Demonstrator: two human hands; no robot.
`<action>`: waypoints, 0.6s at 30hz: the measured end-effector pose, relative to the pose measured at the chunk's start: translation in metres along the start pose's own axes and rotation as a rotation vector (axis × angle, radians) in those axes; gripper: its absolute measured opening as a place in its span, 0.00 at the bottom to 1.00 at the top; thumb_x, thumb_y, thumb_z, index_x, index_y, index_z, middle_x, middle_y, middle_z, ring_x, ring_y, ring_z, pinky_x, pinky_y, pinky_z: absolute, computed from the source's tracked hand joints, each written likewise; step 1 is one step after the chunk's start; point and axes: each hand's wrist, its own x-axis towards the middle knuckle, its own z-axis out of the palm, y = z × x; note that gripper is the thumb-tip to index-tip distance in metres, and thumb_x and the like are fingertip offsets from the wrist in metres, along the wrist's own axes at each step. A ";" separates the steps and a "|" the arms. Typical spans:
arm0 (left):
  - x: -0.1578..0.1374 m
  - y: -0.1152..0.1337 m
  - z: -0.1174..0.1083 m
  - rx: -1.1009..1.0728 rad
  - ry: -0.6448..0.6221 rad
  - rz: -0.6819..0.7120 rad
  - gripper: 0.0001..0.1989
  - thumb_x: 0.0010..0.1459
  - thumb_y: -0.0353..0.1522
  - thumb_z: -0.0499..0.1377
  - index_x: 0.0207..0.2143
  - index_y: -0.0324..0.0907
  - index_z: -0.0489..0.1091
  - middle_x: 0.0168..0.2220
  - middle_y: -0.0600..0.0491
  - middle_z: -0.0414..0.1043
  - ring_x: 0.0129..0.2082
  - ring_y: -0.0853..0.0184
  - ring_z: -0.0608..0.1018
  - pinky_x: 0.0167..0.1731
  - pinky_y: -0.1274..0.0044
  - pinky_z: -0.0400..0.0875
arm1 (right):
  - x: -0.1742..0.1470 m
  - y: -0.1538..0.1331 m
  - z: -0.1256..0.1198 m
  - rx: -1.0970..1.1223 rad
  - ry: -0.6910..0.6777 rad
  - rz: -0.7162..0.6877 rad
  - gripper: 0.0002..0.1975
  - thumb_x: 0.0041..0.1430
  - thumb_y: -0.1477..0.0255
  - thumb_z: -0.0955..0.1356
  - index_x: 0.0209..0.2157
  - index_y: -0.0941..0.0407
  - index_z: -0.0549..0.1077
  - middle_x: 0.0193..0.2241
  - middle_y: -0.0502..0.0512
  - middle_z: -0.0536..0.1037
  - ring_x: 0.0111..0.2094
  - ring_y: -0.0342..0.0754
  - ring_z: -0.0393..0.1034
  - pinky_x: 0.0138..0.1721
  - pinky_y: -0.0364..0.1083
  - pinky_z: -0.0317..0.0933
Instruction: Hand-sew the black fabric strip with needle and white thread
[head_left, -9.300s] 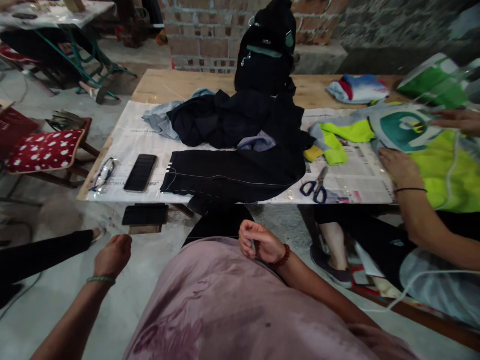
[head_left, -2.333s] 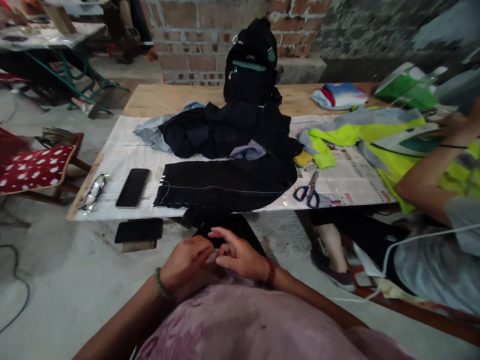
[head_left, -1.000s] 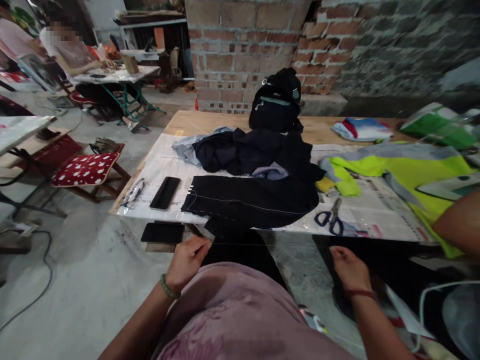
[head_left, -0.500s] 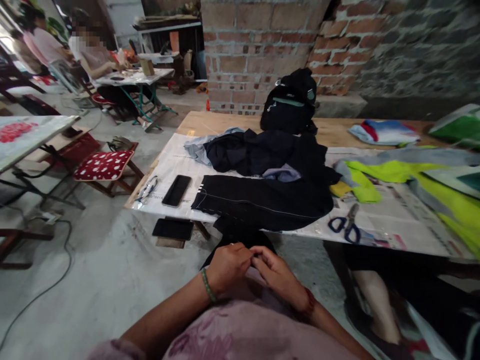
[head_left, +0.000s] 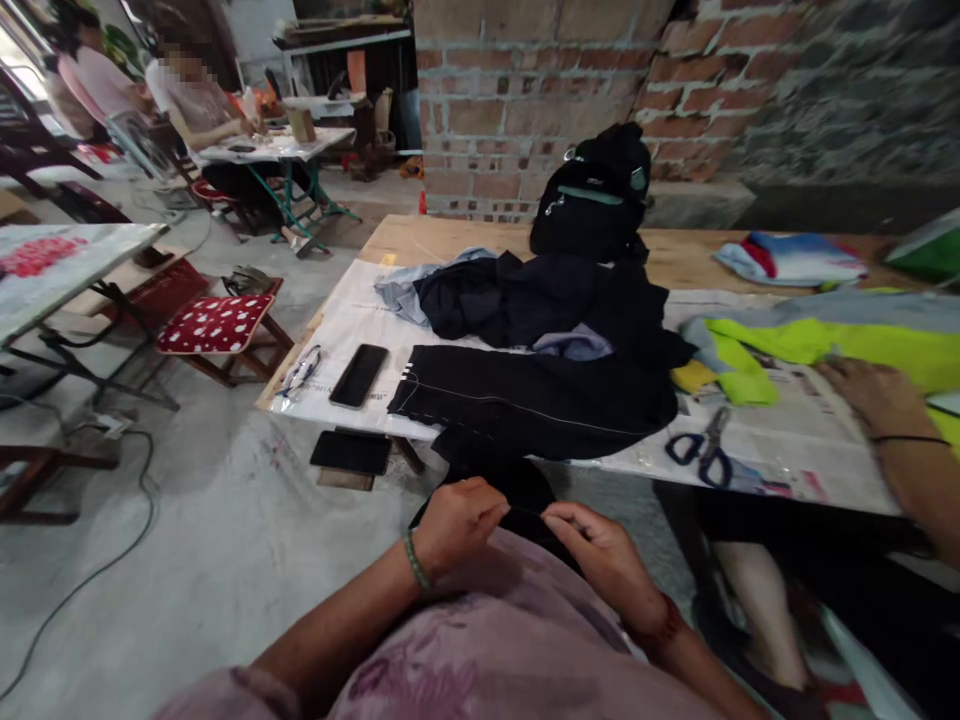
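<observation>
My left hand [head_left: 461, 515], with a green bead bracelet at the wrist, is closed in a pinch in front of my lap. My right hand [head_left: 600, 550], wearing a dark red bracelet, pinches a short way to its right. A thin dark line, like a thread [head_left: 526, 512], spans the gap between the fingertips; its ends are hidden in the fingers. Just beyond, black trousers [head_left: 517, 400] with a pale line along the leg lie on the table [head_left: 330, 300], partly hanging over its edge. Behind them is a heap of dark cloth [head_left: 517, 295].
Scissors [head_left: 705, 450] lie right of the trousers, a phone [head_left: 360, 375] and glasses [head_left: 304, 370] to the left. Another phone [head_left: 351, 452] rests below the table edge. A backpack [head_left: 592, 200] stands behind. A co-worker's hand [head_left: 862, 395] touches yellow-grey cloth [head_left: 795, 340] at right.
My hands have moved apart from touching, the right one going rightward. A co-worker's hand and forearm have come into view at the right. The view has shifted slightly.
</observation>
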 end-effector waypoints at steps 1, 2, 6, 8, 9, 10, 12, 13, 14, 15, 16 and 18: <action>0.000 -0.002 -0.002 0.004 0.012 -0.012 0.12 0.59 0.31 0.51 0.27 0.40 0.72 0.24 0.52 0.70 0.25 0.72 0.71 0.26 0.81 0.64 | 0.000 0.001 -0.002 0.018 0.031 0.005 0.15 0.53 0.60 0.64 0.30 0.58 0.73 0.27 0.53 0.74 0.28 0.43 0.65 0.31 0.40 0.60; 0.000 -0.003 -0.003 0.004 0.024 -0.029 0.12 0.59 0.30 0.51 0.27 0.40 0.72 0.24 0.52 0.70 0.26 0.72 0.72 0.27 0.81 0.64 | 0.000 0.002 -0.005 0.037 0.061 0.009 0.15 0.53 0.60 0.64 0.30 0.58 0.73 0.27 0.53 0.73 0.28 0.42 0.65 0.30 0.40 0.59; 0.001 -0.008 -0.010 -0.040 0.062 -0.097 0.10 0.58 0.30 0.52 0.29 0.40 0.72 0.26 0.53 0.72 0.28 0.72 0.72 0.29 0.81 0.65 | 0.001 0.001 -0.012 0.091 0.150 0.024 0.16 0.51 0.59 0.65 0.30 0.59 0.73 0.23 0.52 0.71 0.24 0.40 0.61 0.25 0.39 0.56; 0.004 -0.008 -0.012 -0.065 0.090 -0.106 0.09 0.57 0.30 0.53 0.29 0.41 0.73 0.26 0.54 0.72 0.27 0.73 0.72 0.29 0.81 0.65 | 0.002 -0.001 -0.012 0.106 0.158 0.018 0.16 0.51 0.59 0.65 0.29 0.59 0.72 0.22 0.51 0.69 0.23 0.39 0.59 0.23 0.39 0.54; 0.005 -0.008 -0.012 -0.076 0.108 -0.108 0.08 0.57 0.30 0.54 0.29 0.41 0.73 0.25 0.54 0.71 0.26 0.73 0.72 0.29 0.81 0.65 | 0.002 -0.003 -0.011 0.119 0.156 0.016 0.16 0.51 0.58 0.65 0.29 0.59 0.72 0.21 0.50 0.68 0.22 0.39 0.59 0.22 0.38 0.53; 0.006 -0.007 -0.012 -0.088 0.128 -0.109 0.08 0.56 0.29 0.54 0.29 0.41 0.73 0.24 0.55 0.71 0.25 0.73 0.71 0.28 0.82 0.65 | 0.003 -0.004 -0.010 0.138 0.152 0.015 0.17 0.51 0.58 0.65 0.29 0.59 0.72 0.20 0.50 0.68 0.21 0.38 0.58 0.21 0.38 0.52; 0.009 -0.005 -0.012 -0.122 0.166 -0.125 0.08 0.56 0.30 0.55 0.28 0.41 0.73 0.22 0.55 0.69 0.23 0.74 0.70 0.26 0.82 0.64 | 0.005 -0.005 -0.007 0.186 0.154 0.015 0.17 0.51 0.58 0.65 0.30 0.59 0.72 0.19 0.49 0.66 0.20 0.37 0.56 0.20 0.38 0.51; 0.009 -0.004 -0.011 -0.144 0.180 -0.142 0.08 0.56 0.30 0.55 0.27 0.41 0.73 0.22 0.56 0.69 0.23 0.74 0.70 0.26 0.82 0.64 | 0.005 -0.006 -0.006 0.208 0.161 0.014 0.17 0.52 0.58 0.65 0.30 0.59 0.72 0.19 0.48 0.66 0.20 0.37 0.55 0.20 0.38 0.50; 0.010 -0.004 -0.012 -0.169 0.190 -0.162 0.08 0.56 0.30 0.55 0.27 0.41 0.73 0.22 0.56 0.68 0.22 0.75 0.69 0.25 0.82 0.64 | 0.006 -0.006 -0.005 0.224 0.169 0.011 0.16 0.52 0.58 0.65 0.30 0.59 0.72 0.19 0.48 0.65 0.19 0.37 0.55 0.20 0.37 0.50; 0.010 -0.004 -0.012 -0.195 0.196 -0.181 0.08 0.56 0.30 0.55 0.27 0.41 0.73 0.22 0.56 0.67 0.22 0.75 0.69 0.25 0.83 0.64 | 0.006 -0.005 -0.004 0.233 0.174 0.005 0.16 0.52 0.58 0.65 0.30 0.59 0.71 0.18 0.48 0.65 0.19 0.36 0.54 0.19 0.37 0.50; 0.010 -0.005 -0.012 -0.220 0.203 -0.191 0.08 0.56 0.31 0.56 0.28 0.41 0.73 0.22 0.56 0.67 0.23 0.75 0.69 0.25 0.82 0.64 | 0.006 -0.005 -0.004 0.235 0.179 0.000 0.16 0.52 0.59 0.65 0.30 0.59 0.71 0.18 0.48 0.65 0.19 0.36 0.54 0.19 0.37 0.50; 0.010 -0.006 -0.013 -0.259 0.218 -0.183 0.07 0.55 0.31 0.56 0.28 0.41 0.74 0.23 0.55 0.68 0.24 0.74 0.70 0.25 0.82 0.65 | 0.006 -0.004 -0.004 0.228 0.182 -0.010 0.15 0.53 0.59 0.65 0.31 0.58 0.72 0.18 0.48 0.65 0.18 0.36 0.54 0.18 0.37 0.51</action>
